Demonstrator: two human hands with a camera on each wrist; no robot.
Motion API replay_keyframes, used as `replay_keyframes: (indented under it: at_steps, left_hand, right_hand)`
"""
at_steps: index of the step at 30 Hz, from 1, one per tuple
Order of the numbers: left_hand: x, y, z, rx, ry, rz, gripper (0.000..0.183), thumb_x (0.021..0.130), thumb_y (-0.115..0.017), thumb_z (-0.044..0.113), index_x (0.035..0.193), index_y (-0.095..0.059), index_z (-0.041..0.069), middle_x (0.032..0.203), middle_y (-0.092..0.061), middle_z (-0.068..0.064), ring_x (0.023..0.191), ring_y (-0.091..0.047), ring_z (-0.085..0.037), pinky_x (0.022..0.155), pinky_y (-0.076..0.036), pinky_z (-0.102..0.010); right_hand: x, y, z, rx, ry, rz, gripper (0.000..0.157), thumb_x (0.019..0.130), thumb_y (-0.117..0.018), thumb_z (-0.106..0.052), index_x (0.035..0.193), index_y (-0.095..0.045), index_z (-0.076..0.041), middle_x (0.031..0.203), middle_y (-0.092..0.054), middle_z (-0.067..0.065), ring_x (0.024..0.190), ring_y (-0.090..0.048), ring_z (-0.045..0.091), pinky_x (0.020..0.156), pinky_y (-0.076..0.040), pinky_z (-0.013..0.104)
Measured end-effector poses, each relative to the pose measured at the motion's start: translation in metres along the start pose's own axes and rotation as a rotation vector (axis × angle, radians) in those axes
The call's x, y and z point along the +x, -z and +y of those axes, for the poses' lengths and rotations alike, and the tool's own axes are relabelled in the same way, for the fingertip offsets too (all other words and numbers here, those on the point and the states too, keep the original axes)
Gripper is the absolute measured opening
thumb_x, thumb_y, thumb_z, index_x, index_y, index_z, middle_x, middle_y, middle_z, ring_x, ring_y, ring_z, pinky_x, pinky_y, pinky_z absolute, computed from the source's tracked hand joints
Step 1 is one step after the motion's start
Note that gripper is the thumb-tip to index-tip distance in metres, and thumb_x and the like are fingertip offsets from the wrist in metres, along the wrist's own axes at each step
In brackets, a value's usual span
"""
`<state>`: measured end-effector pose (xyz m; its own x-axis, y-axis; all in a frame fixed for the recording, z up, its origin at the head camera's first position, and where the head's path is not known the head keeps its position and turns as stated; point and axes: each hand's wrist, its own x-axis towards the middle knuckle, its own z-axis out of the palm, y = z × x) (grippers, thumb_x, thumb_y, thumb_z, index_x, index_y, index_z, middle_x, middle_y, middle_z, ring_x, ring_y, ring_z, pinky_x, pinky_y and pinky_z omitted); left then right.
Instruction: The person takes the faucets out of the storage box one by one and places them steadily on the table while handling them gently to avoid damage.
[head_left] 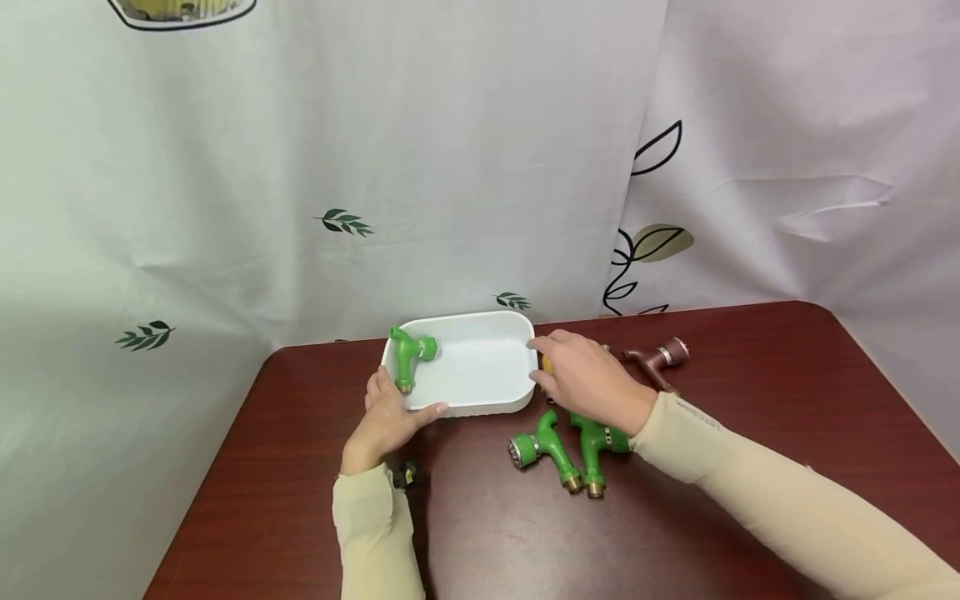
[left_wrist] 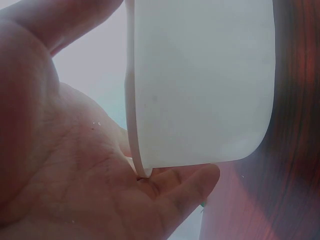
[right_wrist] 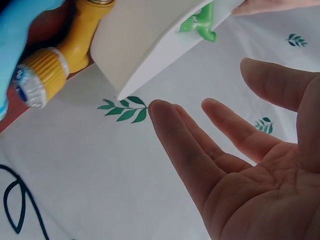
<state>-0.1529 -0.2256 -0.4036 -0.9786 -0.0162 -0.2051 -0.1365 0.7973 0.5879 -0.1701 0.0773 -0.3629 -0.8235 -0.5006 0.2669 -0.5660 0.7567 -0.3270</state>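
A white rectangular tray (head_left: 480, 367) stands near the back edge of the table, with a green tap (head_left: 406, 358) lying in its left end. My left hand (head_left: 390, 421) holds the tray's near left corner, thumb along the front rim and fingers round the left side. In the left wrist view the tray's outer wall (left_wrist: 205, 85) lies between thumb and fingers. Beside the tray's right end is my right hand (head_left: 588, 375), its fingers extended. The right wrist view shows nothing in that palm (right_wrist: 260, 185), and a gap between the fingertips and the tray.
Two green taps (head_left: 551, 450) (head_left: 592, 454) lie in front of the right forearm. Behind it is a brown tap (head_left: 658, 360). The right hand partly hides a yellow tap (right_wrist: 75, 50); a light blue object (right_wrist: 17, 35) lies near it. White patterned cloth (head_left: 465, 183) hangs behind the table.
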Motion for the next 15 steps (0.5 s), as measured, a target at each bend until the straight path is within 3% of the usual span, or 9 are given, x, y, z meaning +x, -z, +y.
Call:
replay_keyframes:
  at_steps: [15]
  left_hand:
    - [0.001, 0.001, 0.001, -0.012, 0.009, -0.003, 0.126, 0.085, -0.078, 0.046, 0.151, 0.01, -0.015, 0.158, 0.001, -0.033, 0.144, -0.009, -0.05, 0.115, -0.023, -0.058]
  right_hand:
    - [0.041, -0.01, -0.025, -0.008, 0.054, 0.002, 0.038, 0.094, -0.073, -0.02, 0.126, -0.067, -0.002, 0.113, -0.068, 0.015, 0.096, -0.067, 0.03, 0.081, -0.055, 0.042]
